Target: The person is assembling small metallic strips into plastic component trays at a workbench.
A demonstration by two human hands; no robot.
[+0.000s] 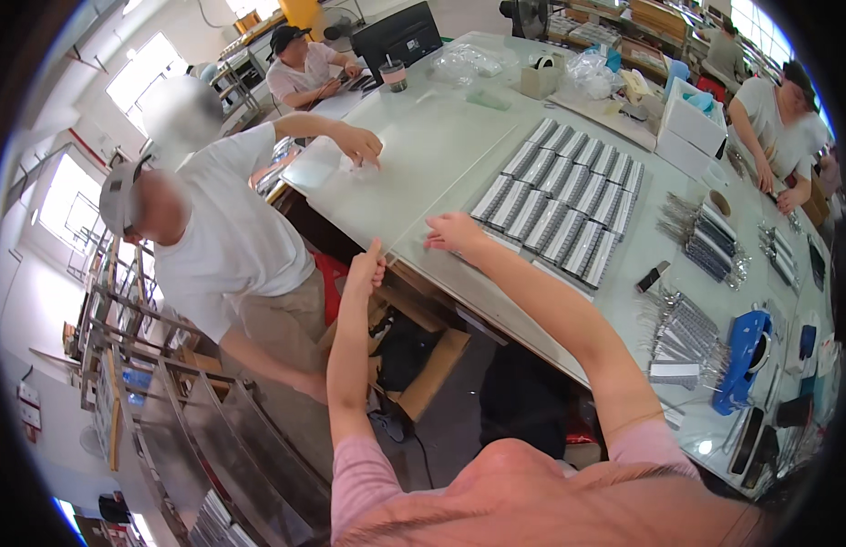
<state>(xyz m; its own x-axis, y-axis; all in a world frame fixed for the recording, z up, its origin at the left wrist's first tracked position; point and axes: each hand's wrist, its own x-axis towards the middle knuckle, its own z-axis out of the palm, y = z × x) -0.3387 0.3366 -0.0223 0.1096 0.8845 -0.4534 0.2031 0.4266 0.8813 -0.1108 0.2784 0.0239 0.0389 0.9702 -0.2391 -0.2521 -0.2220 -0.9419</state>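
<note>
In the head view, the person's left hand (365, 267) is closed narrowly on the near corner edge of a clear sheet (414, 169) that covers the table (624, 264), thumb on top and fingers curled beneath the edge. The right hand (456, 232) lies open and flat on top of the same sheet, fingers spread wide, just right of the left hand and a little farther onto the table.

The sheet stretches away from both hands toward the far left, its long axis following the table's left edge. The left hand is at its corner; the right hand presses nearer its middle line. At the far end a co-worker's hand (361, 146) rests on the sheet too, well apart from the person's own hands.

Just beyond the right hand's fingertips lies a block of grey parts trays (562, 199), set in 2 slanted rows. Farther right of the right hand are bundles of metal pins (706, 239) and a blue tool (749, 351). Below the left hand, under the table edge, a cardboard box (432, 369) sits on the floor.
</note>
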